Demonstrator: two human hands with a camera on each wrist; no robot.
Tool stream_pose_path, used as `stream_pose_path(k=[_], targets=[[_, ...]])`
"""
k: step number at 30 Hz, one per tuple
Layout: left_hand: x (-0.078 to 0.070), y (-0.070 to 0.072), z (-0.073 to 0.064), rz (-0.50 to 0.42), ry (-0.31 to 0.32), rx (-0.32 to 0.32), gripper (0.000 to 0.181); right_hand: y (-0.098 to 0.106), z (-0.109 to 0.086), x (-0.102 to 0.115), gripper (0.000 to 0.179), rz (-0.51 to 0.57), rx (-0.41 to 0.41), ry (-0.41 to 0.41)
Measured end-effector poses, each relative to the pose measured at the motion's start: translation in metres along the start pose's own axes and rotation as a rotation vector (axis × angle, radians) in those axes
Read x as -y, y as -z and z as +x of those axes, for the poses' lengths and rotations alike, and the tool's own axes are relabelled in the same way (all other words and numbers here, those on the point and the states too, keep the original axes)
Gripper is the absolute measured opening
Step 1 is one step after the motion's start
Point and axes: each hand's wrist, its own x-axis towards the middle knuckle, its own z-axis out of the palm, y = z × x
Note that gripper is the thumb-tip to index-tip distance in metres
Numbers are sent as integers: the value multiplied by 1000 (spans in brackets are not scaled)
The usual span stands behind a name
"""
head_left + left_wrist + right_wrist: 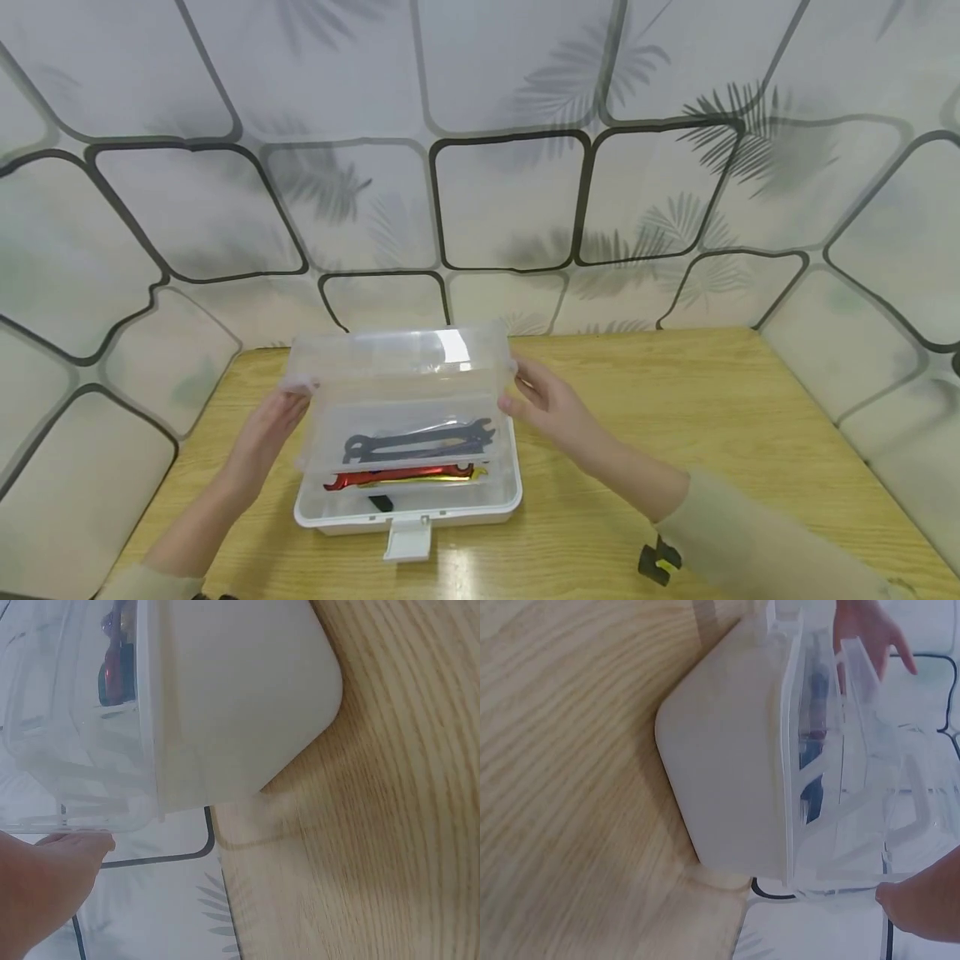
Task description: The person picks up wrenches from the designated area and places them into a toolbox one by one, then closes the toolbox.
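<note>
A white plastic toolbox (480, 518) with a clear lid (397, 354) sits on the table. The lid stands raised and tilted back, with clear tray parts below it. My left hand (272, 421) holds the lid's left end by its edge. At the opposite end my right hand (543, 404) pinches the lid's edge between thumb and fingers. Through the clear plastic show dark wrenches (420, 440), a red wrench (397, 476) and a yellow one partly behind it. A small black piece (382, 503) lies near the box's front. The left fingertips are partly hidden.
A white latch (408, 540) hangs down at the box's front. The wooden table (675, 400) meets a patterned backdrop (510, 200) at the back and sides. Below the right forearm a dark item with a yellow patch (660, 561) shows.
</note>
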Motion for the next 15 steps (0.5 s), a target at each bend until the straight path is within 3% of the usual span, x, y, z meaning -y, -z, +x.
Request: stream_pose_path(k=[4, 10, 15], targets=[[2, -1, -8, 19, -3, -24, 38, -4, -9, 0, 85, -18, -1, 29], [1, -5, -21, 162, 48, -74, 64, -12, -24, -1, 78, -1, -12, 70], [1, -10, -31, 229, 59, -105, 66, -18, -33, -4, 72, 11, -36, 57]])
